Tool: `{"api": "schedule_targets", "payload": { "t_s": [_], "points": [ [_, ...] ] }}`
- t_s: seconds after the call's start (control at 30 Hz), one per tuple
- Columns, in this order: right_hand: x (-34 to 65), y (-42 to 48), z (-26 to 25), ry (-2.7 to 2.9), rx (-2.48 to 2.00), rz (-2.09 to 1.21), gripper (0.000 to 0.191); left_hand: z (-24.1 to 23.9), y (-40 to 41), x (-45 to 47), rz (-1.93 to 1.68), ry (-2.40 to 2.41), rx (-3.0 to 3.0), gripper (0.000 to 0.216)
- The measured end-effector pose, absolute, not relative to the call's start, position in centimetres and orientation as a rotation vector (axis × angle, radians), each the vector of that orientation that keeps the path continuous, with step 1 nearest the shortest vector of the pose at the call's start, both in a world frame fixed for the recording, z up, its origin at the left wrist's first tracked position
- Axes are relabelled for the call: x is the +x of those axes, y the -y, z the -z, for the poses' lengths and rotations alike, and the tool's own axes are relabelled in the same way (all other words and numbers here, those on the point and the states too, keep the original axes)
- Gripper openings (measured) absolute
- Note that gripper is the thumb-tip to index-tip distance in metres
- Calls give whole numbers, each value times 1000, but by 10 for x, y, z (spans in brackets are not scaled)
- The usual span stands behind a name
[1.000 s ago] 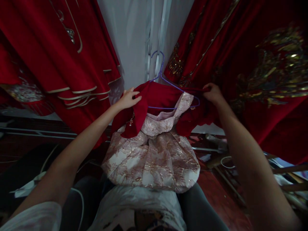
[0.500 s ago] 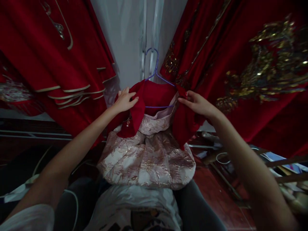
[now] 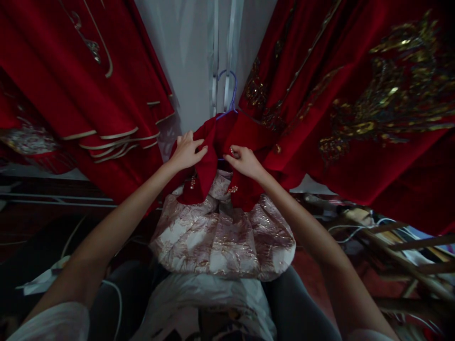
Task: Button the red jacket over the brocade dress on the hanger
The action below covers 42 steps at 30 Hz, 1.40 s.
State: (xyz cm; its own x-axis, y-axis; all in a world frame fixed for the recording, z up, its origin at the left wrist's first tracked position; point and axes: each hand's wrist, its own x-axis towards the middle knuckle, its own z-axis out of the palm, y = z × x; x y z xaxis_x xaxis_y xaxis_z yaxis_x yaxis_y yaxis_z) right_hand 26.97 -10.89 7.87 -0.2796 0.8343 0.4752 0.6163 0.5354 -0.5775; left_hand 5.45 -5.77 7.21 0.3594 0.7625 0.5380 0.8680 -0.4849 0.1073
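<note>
A small red jacket (image 3: 242, 192) with beaded trim hangs on a purple hanger (image 3: 234, 90), over a pale pink and gold brocade skirt (image 3: 220, 241) with a puffed hem. My left hand (image 3: 187, 152) grips the edge of the jacket's left front panel, its thumb toward the opening. On the other side, my right hand (image 3: 245, 162) pinches the right front panel near the middle. Between my hands the two panels stand slightly apart, and a strip of the skirt's top shows there. The panels hide most of the hanger's lower bar.
Red garments with pale piping (image 3: 117, 137) hang at the left. More red garments with gold sequins (image 3: 384, 109) hang at the right. Metal rails (image 3: 215, 61) run up the pale wall behind. A wooden rack (image 3: 408, 270) with cables stands low at the right.
My right hand has moved left, drawing the right front panel inward over the opening. The gap between the panels has narrowed. My left hand stays on its panel.
</note>
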Motion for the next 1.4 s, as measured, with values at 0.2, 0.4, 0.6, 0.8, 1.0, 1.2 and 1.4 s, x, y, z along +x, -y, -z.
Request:
{"api": "schedule_targets", "payload": {
  "t_s": [0.2, 0.4, 0.6, 0.8, 1.0, 1.2, 1.4],
  "points": [
    [285, 105, -77, 1990, -1229, -380, 24, -68, 62, 61, 863, 1506, -2386, 28],
    [288, 111, -69, 1857, -1200, -128, 22, -59, 63, 61, 1115, 1482, -2290, 30],
    [311, 121, -72, 1537, -1076, -117, 26, -54, 91, 65, 1390, 1477, -2108, 20],
    [301, 126, -71, 1705, -929, -553, 22, -44, 102, 87, 1398, 1277, -2615, 26],
    [277, 130, -61, 1815, -892, -598, 20, -44, 97, 116, 1729, 1134, -2751, 31],
    [284, 128, -44, 1695, -804, -764, 35, -26, 101, 119, 2183, 1235, -2697, 32],
    [294, 128, -41, 1627, -808, -734, 25, -20, 100, 123, 2336, 1323, -2711, 21]
  ]
}}
